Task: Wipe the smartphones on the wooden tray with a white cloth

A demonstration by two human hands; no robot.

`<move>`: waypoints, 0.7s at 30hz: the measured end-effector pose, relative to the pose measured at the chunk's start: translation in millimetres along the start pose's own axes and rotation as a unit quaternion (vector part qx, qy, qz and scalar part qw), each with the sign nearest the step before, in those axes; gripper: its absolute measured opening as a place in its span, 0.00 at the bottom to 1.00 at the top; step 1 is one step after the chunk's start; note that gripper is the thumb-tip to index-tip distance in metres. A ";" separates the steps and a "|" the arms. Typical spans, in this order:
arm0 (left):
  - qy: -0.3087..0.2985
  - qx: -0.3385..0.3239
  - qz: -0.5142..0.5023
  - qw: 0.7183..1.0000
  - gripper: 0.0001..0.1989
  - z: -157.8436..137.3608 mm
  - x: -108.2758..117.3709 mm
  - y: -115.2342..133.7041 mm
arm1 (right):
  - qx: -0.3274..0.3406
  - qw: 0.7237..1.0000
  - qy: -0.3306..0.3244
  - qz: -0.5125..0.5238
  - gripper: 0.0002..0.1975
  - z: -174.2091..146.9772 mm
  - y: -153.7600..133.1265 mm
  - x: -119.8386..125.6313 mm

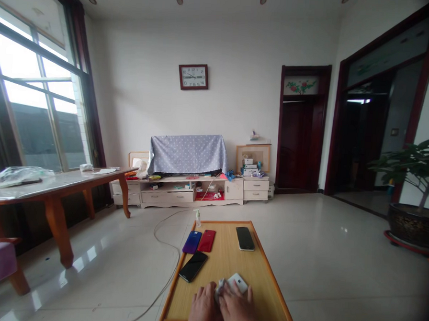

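A white phone (242, 280), back side up, lies at the near end of the wooden table (227, 259), partly covered by my right hand (236, 306). That hand's fingers press over the phone and a crumpled whitish cloth or tissue (221, 286). Close beside it, my left hand (204, 304) is closed with curled fingers against the cloth's left side; what lies under them is hidden. Farther up the table are a dark-screened phone (193, 266), a blue phone (192, 241), a red phone (207, 240) and another dark-screened phone (245, 238).
A small pump bottle (197, 218) stands at the table's far left corner. A cable (174, 247) runs along the floor on the left. Beyond are a low white cabinet (184, 197), a larger table (69, 184) at left and a potted plant (414, 223) at right.
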State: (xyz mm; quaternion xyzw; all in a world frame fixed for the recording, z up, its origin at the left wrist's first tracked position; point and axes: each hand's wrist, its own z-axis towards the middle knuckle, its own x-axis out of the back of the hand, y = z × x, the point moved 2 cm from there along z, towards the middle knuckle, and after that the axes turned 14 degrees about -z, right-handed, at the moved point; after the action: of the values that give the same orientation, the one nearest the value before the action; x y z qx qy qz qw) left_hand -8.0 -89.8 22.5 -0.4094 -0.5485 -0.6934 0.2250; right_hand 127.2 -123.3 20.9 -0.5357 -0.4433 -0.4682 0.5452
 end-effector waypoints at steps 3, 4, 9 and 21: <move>-0.012 0.008 0.006 1.000 0.21 -0.5 2.4 1.4 | 0.046 0.999 -0.011 0.023 0.25 -4.7 -10.9 -1.1; -0.012 0.007 0.007 1.000 0.23 -0.9 3.2 2.3 | 0.032 0.999 -0.006 0.021 0.25 -3.1 -8.5 1.2; -0.020 0.004 0.013 1.000 0.35 -2.7 6.0 6.8 | -0.077 0.997 0.014 -0.001 0.26 14.4 8.2 14.1; 0.010 -0.012 -0.001 1.000 0.31 -0.8 -0.9 0.3 | -0.114 0.993 0.030 -0.027 0.26 13.7 22.4 11.8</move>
State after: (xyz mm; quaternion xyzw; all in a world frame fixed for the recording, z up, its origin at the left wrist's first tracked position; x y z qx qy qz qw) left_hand -7.6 -90.8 22.0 -0.4046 -0.5379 -0.7044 0.2254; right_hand 151.6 -110.3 29.2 -0.5680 -0.3845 -0.5462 0.4808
